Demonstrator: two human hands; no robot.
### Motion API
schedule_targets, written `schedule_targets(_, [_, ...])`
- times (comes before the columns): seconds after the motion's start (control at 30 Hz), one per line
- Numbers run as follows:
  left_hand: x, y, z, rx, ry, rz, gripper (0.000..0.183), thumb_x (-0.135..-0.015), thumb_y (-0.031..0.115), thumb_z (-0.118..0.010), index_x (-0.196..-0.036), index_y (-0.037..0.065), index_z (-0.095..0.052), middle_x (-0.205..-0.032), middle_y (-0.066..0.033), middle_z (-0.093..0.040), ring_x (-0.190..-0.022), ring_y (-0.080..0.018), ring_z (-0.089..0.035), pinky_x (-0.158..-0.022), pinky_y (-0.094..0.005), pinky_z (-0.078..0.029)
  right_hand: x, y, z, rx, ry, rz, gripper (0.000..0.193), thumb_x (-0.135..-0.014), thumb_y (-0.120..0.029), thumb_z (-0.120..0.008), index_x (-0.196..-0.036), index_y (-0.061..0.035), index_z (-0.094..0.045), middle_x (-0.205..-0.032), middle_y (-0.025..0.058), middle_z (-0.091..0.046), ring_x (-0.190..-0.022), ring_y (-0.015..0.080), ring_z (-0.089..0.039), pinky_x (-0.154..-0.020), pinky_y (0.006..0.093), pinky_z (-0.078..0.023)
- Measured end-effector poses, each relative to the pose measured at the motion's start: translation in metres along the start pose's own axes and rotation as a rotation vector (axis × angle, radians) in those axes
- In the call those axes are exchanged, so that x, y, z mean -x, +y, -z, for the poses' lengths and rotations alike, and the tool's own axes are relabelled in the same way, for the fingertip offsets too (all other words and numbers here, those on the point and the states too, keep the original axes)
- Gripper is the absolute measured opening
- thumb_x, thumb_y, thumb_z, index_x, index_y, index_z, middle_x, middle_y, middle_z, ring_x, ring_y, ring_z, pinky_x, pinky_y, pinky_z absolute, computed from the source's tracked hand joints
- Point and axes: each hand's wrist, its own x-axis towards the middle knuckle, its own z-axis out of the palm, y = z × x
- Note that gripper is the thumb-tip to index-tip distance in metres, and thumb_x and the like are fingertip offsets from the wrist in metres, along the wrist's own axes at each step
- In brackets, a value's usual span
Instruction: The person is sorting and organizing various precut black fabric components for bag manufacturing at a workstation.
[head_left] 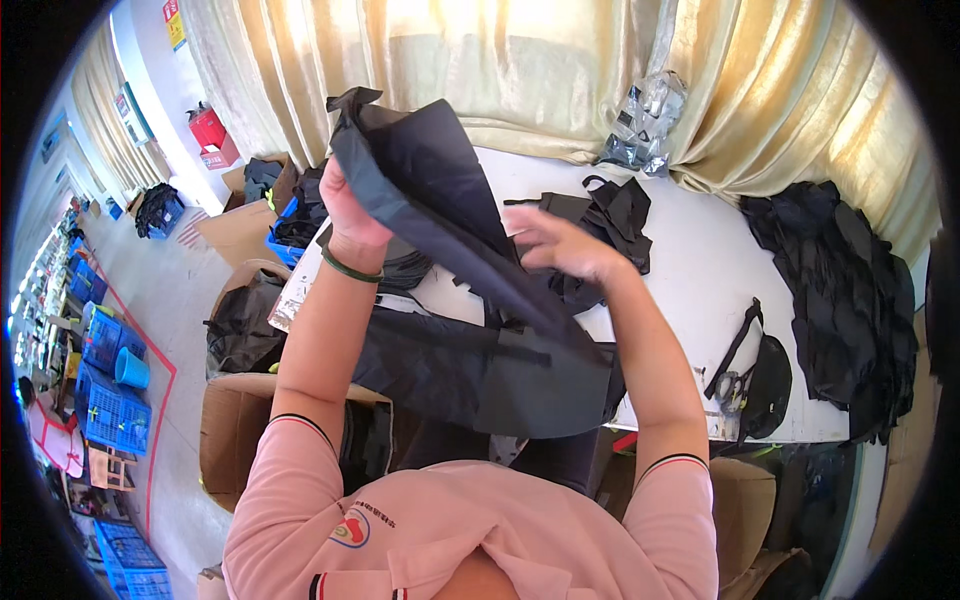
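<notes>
Centre of frame: a dark fabric panel (450, 250), matte and creased, held up above a white table (690, 260). The left hand (350, 210) clutches its upper edge; the right hand (560, 245) lies against the cloth, fingers spread, grip not discernible. Right: a heap of black fabric pieces (850, 300) and a black strap (735, 345). Upper frame: cream pleated curtains (450, 60). Left: cardboard boxes (230, 430), blue crates (115, 415) on the floor.
</notes>
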Motion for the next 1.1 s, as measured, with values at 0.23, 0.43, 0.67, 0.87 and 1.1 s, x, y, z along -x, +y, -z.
schedule_targets(0.23, [0.030, 0.027, 0.039, -0.439, 0.324, -0.345, 0.043, -0.097, 0.031, -0.042, -0.125, 0.003, -0.059, -0.126, -0.0129, -0.062, -0.119, -0.0307, -0.056, -0.107, -0.0436, -0.040, 0.018, 0.033, -0.062, -0.369, -0.496, -0.253, 0.036, -0.093, -0.010, -0.058, -0.127, -0.0021, -0.058, -0.117, 0.0060, -0.065, -0.104, 0.0162, -0.062, -0.094, 0.0322, -0.048])
schedule_targets(0.43, [0.086, 0.045, 0.041, -0.373, 0.406, -0.247, 0.042, -0.096, 0.029, -0.042, -0.126, 0.004, -0.059, -0.126, -0.0124, -0.062, -0.119, -0.0301, -0.057, -0.107, -0.0432, -0.040, 0.047, 0.070, -0.081, -0.722, -0.395, -0.492, 0.026, -0.093, -0.011, -0.060, -0.117, -0.0043, -0.058, -0.085, -0.0041, -0.056, -0.077, 0.0070, -0.056, -0.071, 0.0229, -0.048])
schedule_targets(0.67, [0.140, 0.061, 0.041, -0.252, 0.476, -0.149, 0.042, -0.096, 0.027, -0.042, -0.126, 0.004, -0.059, -0.125, -0.0116, -0.062, -0.118, -0.0292, -0.057, -0.107, -0.0427, -0.040, 0.061, 0.060, -0.086, -0.244, -0.182, -0.306, 0.036, -0.080, -0.001, -0.074, -0.113, -0.0009, -0.060, -0.101, -0.0014, -0.062, -0.093, 0.0066, -0.057, -0.083, 0.0236, -0.048])
schedule_targets(0.87, [0.191, 0.078, 0.105, -0.254, 0.684, -0.319, 0.044, -0.092, 0.027, -0.044, -0.126, 0.004, -0.057, -0.129, -0.0136, -0.059, -0.119, -0.0320, -0.056, -0.105, -0.0484, -0.041, 0.053, 0.047, -0.079, 0.204, -0.122, -0.089, 0.022, -0.080, -0.005, -0.073, -0.098, 0.0005, -0.061, -0.085, 0.0023, -0.064, -0.080, 0.0080, -0.057, -0.075, 0.0257, -0.048])
schedule_targets(1.1, [0.135, 0.041, 0.057, 0.008, 0.438, 0.036, 0.047, -0.087, 0.033, -0.048, -0.122, 0.003, -0.060, -0.121, -0.0166, -0.063, -0.103, -0.0382, -0.064, -0.085, -0.0562, -0.052, 0.020, -0.066, -0.087, 0.626, 0.245, 0.434, 0.054, -0.080, -0.007, -0.072, -0.129, -0.0076, -0.050, -0.120, 0.0140, -0.054, -0.104, 0.0276, -0.058, -0.091, 0.0366, -0.048])
